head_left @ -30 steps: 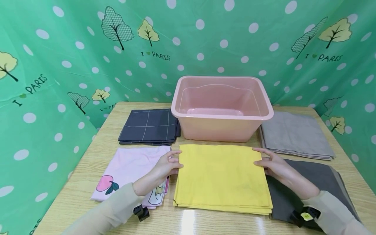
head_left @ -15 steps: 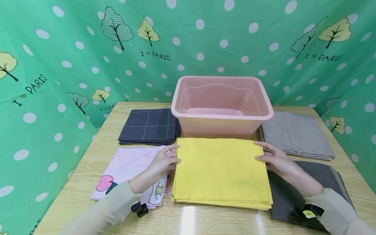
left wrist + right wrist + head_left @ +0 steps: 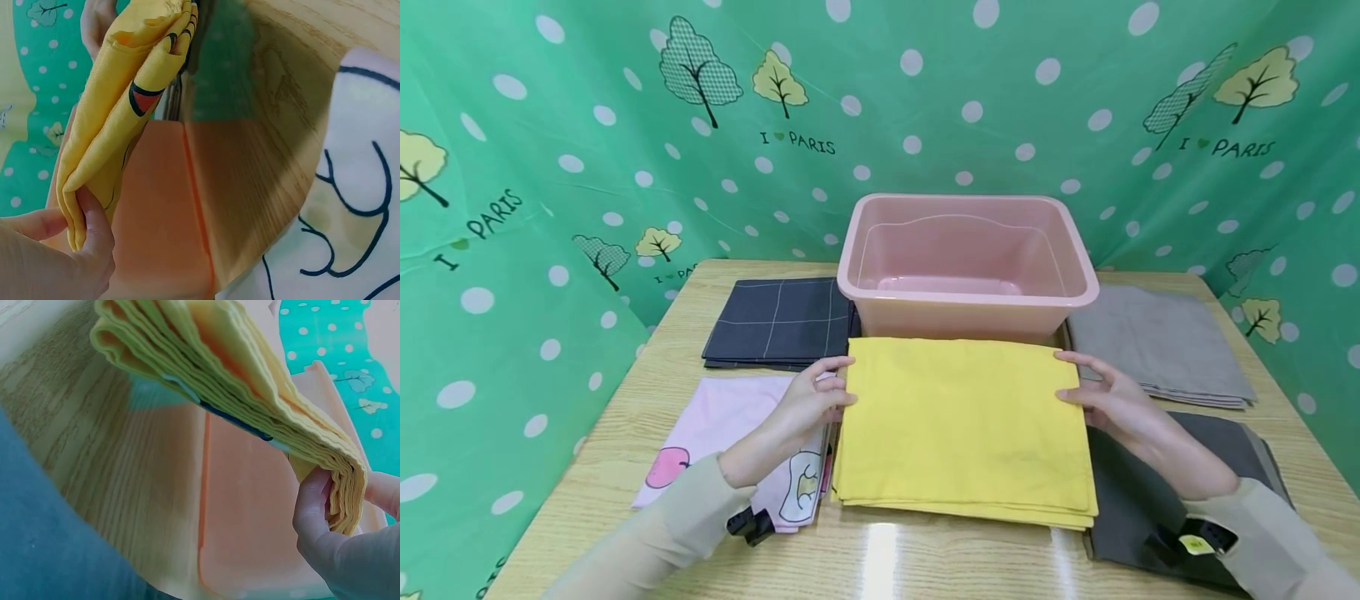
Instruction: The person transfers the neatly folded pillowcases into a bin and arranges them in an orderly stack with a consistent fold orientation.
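Note:
A folded yellow cloth hangs between my two hands, in front of the pink bin. My left hand pinches its far left edge between thumb and fingers. On the other side my right hand pinches the far right edge in the same way. Both wrist views show the yellow cloth raised off the table, its several layers seen edge-on, with a dark and red print on the underside. The pink bin stands just beyond it, and no item shows inside.
A folded navy checked cloth lies left of the bin, a pink printed cloth in front of it. At the right lie a light grey folded cloth and a dark grey one. A green curtain hangs behind the wooden table.
Both hands have lifted the yellow cloth and moved it toward the bin, so that it now covers the lower part of the bin's front. The other cloths and the bin have stayed put.

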Demonstrator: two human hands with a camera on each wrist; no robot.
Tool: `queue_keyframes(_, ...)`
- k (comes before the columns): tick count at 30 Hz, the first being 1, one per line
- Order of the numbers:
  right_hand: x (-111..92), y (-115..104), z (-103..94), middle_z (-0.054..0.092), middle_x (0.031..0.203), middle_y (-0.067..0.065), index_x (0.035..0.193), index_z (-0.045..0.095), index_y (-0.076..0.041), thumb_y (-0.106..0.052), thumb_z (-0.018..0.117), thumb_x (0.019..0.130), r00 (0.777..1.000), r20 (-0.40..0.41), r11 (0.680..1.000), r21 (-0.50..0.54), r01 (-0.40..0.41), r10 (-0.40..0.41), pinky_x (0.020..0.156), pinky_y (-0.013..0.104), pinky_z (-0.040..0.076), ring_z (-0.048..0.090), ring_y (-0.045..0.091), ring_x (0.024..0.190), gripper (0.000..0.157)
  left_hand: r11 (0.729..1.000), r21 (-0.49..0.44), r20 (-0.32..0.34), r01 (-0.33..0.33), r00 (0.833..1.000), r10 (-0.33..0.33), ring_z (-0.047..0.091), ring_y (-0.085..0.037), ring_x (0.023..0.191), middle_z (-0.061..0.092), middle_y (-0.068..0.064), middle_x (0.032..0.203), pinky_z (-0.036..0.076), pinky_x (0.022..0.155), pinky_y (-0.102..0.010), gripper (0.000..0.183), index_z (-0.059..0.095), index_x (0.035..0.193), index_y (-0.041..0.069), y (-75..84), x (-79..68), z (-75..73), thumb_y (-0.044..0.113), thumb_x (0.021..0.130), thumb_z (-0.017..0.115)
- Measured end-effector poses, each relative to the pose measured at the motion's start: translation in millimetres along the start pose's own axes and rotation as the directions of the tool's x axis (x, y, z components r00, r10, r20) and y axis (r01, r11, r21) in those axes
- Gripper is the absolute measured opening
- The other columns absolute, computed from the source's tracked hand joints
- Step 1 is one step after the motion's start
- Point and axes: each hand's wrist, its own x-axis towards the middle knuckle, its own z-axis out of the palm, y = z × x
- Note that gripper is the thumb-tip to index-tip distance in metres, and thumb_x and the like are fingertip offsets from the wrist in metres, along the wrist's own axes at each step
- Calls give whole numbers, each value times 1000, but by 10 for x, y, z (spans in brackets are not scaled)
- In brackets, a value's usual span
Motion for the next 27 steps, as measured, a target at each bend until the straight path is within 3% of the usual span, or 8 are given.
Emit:
queue_keyframes(7,-33,-64,-4,65,81,-3,124,39,-25,-9,61,83,999,-15,1000,9,30,-30,64,28,49,60,13,68,49,1000,-13,-1,-12,1000,12,52,-11,62,51,1,72,46,57,-25,52,44,124,7,54,-10,-18,-11,76,56)
queue_keyframes(13,-62,-116,-3,62,89,-7,123,42,-26,-11,62,82,997,-56,998,-27,57,-58,66,26,49,60,11,74,48,999,-21,3,-35,999,35,53,-11,62,55,-1,76,46,56,-24,54,44,124,8,104,-36,-23,-12,76,55)
queue_keyframes(18,-73,-127,-10,61,95,-10,120,45,-26,-8,61,83,993,-70,995,24,98,-96,66,25,50,60,9,79,45,998,-5,8,-66,998,66,54,-11,65,54,-1,80,47,57,-22,53,43,125,8,153,-66,-30,-12,77,54)
queue_keyframes(22,14,-14,-132,59,101,-7,125,43,-25,-11,62,82,988,-81,991,-10,135,-135,68,26,51,60,12,84,48,996,14,8,-84,996,84,55,-11,66,53,-1,81,48,58,-24,53,44,125,9,186,-73,-29,-11,78,54)
queue_keyframes(27,316,360,-462,53,118,4,133,39,-23,-17,66,80,978,-140,988,-48,149,-155,70,29,51,59,17,94,60,994,39,4,-100,995,100,55,-13,70,53,-3,83,49,62,-25,52,45,125,9,224,-78,-31,-10,77,55)
